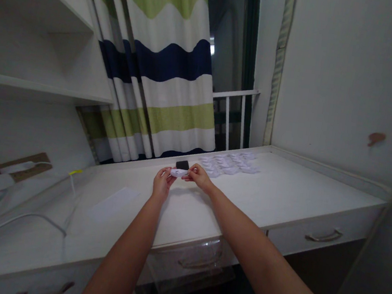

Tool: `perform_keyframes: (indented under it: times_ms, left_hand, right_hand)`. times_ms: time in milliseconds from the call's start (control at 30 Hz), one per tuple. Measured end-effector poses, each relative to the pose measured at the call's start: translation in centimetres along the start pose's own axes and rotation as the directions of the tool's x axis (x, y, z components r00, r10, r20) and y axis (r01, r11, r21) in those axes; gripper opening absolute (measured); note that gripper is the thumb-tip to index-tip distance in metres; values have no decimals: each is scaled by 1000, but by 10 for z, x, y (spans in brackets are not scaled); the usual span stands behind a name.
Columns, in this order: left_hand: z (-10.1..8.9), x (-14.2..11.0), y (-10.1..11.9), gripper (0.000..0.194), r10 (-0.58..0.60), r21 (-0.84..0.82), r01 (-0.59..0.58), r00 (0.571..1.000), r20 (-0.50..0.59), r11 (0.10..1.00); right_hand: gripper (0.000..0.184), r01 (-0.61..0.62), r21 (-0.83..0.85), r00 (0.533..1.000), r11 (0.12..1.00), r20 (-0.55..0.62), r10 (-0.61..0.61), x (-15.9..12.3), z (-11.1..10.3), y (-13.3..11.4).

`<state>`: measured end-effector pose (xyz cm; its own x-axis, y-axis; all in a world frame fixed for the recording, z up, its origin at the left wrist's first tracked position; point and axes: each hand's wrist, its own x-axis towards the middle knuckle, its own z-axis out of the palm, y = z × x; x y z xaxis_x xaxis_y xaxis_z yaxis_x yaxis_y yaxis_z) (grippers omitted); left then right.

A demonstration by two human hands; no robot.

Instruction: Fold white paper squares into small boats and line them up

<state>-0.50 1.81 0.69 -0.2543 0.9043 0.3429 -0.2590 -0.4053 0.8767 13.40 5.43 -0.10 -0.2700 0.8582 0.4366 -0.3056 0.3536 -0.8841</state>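
Between my two hands, above the desk, is a small white oblong piece (178,173), perhaps a folded packet. Its exact kind is too small to make out. My left hand (162,181) grips its left end between thumb and fingers. At the right end, my right hand (197,176) pinches it with the fingertips. Just behind it lies a flat black rectangular object (182,164), partly hidden by the held piece. Beyond my right hand, several similar whitish, wrinkled pieces (228,163) lie in rows on the desk.
A thin white sheet (113,202) lies on the white desk (306,192) to the left. Cables (25,218) run along the left side below a wall socket board (6,174). Shelves (40,86) overhang at upper left; a striped curtain (182,116) hangs behind. Drawers (322,235) line the front.
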Motion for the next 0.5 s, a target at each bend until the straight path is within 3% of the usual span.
perform_keyframes:
  times_ms: [233,500]
  left_hand:
    - [4,-2,1,23,46,98,-50,998,33,994]
    - [5,-2,0,28,30,80,-35,998,60,996]
  right_hand:
    - [13,89,-243,996,966,24,-86,-6,-2,-6]
    - [27,341,-495,939,800,145,-311,-10,0,-10]
